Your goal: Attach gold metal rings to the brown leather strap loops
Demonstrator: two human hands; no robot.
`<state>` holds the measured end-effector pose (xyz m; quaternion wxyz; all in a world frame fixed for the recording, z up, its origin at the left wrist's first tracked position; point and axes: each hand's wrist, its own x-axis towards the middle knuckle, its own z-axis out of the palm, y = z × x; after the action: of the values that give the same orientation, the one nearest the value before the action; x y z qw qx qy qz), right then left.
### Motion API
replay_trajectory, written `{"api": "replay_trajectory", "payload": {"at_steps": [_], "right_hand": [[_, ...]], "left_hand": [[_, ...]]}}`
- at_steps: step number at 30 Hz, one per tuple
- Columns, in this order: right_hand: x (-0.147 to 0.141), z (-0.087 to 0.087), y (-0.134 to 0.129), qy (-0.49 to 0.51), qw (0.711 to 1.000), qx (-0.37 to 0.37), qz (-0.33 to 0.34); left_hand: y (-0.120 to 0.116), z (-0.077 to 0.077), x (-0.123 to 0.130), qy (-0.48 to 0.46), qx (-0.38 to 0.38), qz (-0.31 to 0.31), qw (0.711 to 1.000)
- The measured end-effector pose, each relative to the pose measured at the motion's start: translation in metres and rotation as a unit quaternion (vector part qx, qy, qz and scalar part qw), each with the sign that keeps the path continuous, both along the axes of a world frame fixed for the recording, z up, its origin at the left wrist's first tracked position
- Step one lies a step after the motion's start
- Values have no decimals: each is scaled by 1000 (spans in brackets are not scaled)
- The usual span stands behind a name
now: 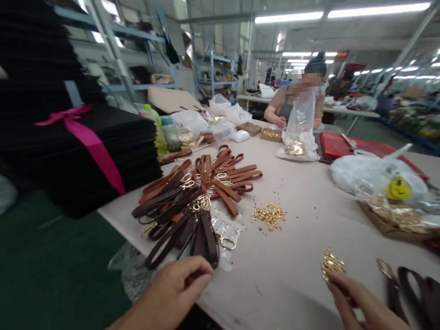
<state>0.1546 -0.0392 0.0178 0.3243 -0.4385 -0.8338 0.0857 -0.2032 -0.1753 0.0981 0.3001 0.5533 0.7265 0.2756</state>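
Note:
My left hand (185,285) is closed, with thumb and fingers curled together at the table's near edge. It is right in front of the dark brown leather straps (204,236), and whatever is inside the fingers is hidden. My right hand (359,301) has thumb and forefinger brought together at the near side of a small heap of gold metal pieces (331,264); anything pinched between them is too small to make out. Tan leather straps (226,177) with gold clasps lie fanned out behind the dark ones. A second heap of small gold fittings (269,216) sits mid-table.
Dark straps (420,286) with a gold clasp lie right of my right hand. A cardboard tray (384,224) of gold parts and plastic bags edge the table's right. Stacked black material (117,147) stands left. Across the table sits a person (287,105) behind a clear bag (298,129).

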Motion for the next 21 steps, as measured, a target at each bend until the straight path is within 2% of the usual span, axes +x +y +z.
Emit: {"api": "replay_trajectory", "payload": {"at_steps": [3,5,7,9,12,16,21], "right_hand": [[-53,8,7,-43,997,24,64],[-78,8,10,-72,995,11,70],[-94,6,16,-109,992,-7,59],[-104,4,24,-141,989,-25,29],[-113,1,42,-151,986,-61,-32],[-125,-4,64,-152,983,-70,-75],[-132,-3,75,-150,982,-76,-86]], "left_hand": [[2,-8,-33,16,16,94,995],[8,-10,-46,67,55,110,990],[17,-10,-48,134,114,75,981],[29,-10,-44,189,172,7,967],[51,-14,-33,242,215,-67,944],[70,-28,-30,275,193,-88,938],[59,-38,-48,223,168,-109,954]]}}
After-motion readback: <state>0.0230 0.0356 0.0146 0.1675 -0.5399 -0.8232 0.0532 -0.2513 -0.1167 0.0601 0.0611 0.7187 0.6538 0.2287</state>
